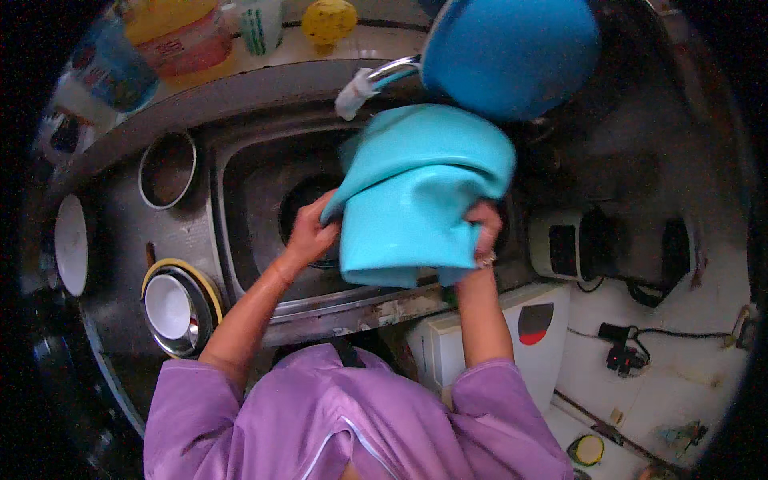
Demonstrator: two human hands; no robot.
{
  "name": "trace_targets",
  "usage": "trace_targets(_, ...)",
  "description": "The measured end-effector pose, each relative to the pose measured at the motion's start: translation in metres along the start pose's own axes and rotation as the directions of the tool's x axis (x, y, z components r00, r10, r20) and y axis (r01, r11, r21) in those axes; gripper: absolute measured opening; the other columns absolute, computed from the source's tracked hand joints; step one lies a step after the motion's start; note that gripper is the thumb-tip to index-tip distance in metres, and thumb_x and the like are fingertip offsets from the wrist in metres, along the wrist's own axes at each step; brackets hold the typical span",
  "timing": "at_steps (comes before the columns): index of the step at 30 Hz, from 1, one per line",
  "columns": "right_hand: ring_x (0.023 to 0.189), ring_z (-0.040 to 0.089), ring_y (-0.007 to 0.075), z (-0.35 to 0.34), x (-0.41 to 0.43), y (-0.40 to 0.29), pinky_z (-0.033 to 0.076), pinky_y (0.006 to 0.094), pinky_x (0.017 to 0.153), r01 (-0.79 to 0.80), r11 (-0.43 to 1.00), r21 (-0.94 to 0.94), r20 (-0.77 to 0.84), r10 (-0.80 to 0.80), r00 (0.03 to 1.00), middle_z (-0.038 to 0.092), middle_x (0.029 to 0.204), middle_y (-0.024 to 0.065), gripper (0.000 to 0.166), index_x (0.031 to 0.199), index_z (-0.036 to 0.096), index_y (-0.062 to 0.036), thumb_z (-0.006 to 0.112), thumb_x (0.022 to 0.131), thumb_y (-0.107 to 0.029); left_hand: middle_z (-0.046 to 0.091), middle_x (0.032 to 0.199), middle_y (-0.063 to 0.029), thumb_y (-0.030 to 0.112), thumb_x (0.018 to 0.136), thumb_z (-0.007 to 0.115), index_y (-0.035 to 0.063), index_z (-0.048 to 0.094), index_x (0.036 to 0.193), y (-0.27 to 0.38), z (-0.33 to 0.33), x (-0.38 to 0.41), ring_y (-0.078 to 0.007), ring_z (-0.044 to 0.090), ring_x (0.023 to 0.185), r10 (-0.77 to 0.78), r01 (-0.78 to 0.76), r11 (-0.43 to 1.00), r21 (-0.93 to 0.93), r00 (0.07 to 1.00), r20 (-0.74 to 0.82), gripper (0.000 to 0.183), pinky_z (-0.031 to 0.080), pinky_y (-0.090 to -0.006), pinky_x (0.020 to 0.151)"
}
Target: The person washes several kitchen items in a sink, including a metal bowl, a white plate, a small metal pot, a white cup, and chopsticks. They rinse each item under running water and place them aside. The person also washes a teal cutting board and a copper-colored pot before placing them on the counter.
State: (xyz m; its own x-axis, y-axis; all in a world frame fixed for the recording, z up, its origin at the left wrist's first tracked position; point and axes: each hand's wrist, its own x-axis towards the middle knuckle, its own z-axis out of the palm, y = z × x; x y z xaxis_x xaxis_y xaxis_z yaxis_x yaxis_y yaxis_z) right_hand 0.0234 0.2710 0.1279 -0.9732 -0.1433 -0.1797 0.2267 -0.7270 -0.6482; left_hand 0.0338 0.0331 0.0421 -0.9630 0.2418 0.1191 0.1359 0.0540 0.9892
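Observation:
A turquoise sheet of smooth, flexible material (408, 222), perhaps a mat, is held up over the stainless steel sink (258, 198). It is folded over on itself, with a wide flap curling across its upper part and a crease near its right side. My left hand (313, 231) pinches its left edge. At the right side my right hand (486, 228) grips the bunched material, its fingers partly hidden in the folds. Behind the sheet, a metal faucet (393, 71) has white cloth wrapped around its tip. The sheet covers much of the sink's right part.
A large blue plastic vessel (513, 57) is beside the faucet. On the left drainboard are a round metal-rimmed vessel (168, 171), stacked bowls (168, 306) and a white dish (72, 245). Several containers (180, 45) line the back ledge. A white appliance (522, 318) stands right.

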Motion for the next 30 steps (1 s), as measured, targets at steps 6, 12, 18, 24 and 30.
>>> trace_targets(6,0.107,0.045,0.0302,-0.069,-0.05,-0.037,0.034,0.048,0.092,0.319,0.946,-0.062,-0.442,-0.313,0.841,0.048,0.116,0.0123,0.059,0.115,0.047,-0.0077,0.047,0.072,-0.048,0.06,0.093,-0.0054,-0.012,0.061,0.038,-0.0019,0.056,0.102,0.064,0.062,0.028,-0.013,0.052,0.091,-0.059,-0.062,0.927,-0.371,0.95,-0.307,0.046,0.04,-0.0252,0.082)
trace_targets(12,0.105,0.045,0.0314,-0.09,-0.097,-0.063,0.037,0.0473,0.089,0.318,0.933,-0.166,-0.611,-0.35,0.71,0.048,0.116,0.013,0.059,0.116,0.046,-0.006,0.047,0.07,-0.044,0.058,0.098,-0.0084,-0.011,0.058,0.04,-0.0009,0.054,0.105,0.083,0.13,0.051,-0.0164,0.052,0.095,-0.088,-0.051,0.854,-0.518,0.967,-0.24,0.05,0.038,-0.026,0.087)
trace_targets(18,0.099,0.048,0.0317,-0.086,-0.095,-0.062,0.041,0.045,0.084,0.189,0.955,-0.228,-0.535,-0.285,0.795,0.05,0.11,0.0128,0.056,0.114,0.046,-0.0041,0.048,0.065,-0.031,0.057,0.101,-0.0122,0.007,0.073,0.056,0.0009,0.052,0.108,0.046,0.18,0.074,-0.0232,0.053,0.096,-0.317,0.293,0.858,-0.422,0.948,0.012,0.037,0.042,-0.0314,0.084)
trace_targets(24,0.091,0.049,0.0266,-0.197,-0.051,-0.028,0.04,0.0376,0.078,-0.277,0.899,-0.34,-0.713,-0.054,0.699,0.052,0.104,0.0094,0.046,0.106,0.048,-0.0005,0.055,0.071,-0.029,0.059,0.097,-0.0073,0.017,0.08,0.058,0.0032,0.052,0.107,-0.092,0.153,0.044,-0.0184,0.056,0.088,-0.514,0.538,0.729,-0.424,0.839,0.179,0.031,0.047,-0.0317,0.072)
trace_targets(30,0.105,0.04,0.0351,-0.203,-0.052,-0.031,0.035,0.0445,0.086,-0.674,-0.365,-0.643,-0.368,-0.624,0.689,0.039,0.121,0.0208,0.073,0.119,0.035,0.0042,0.064,0.067,-0.037,0.057,0.09,-0.0141,0.014,0.07,0.066,0.0027,0.053,0.098,-0.123,-0.014,-0.039,-0.029,0.055,0.086,-0.07,0.398,0.792,0.463,0.812,-0.579,0.032,0.044,-0.0364,0.075)
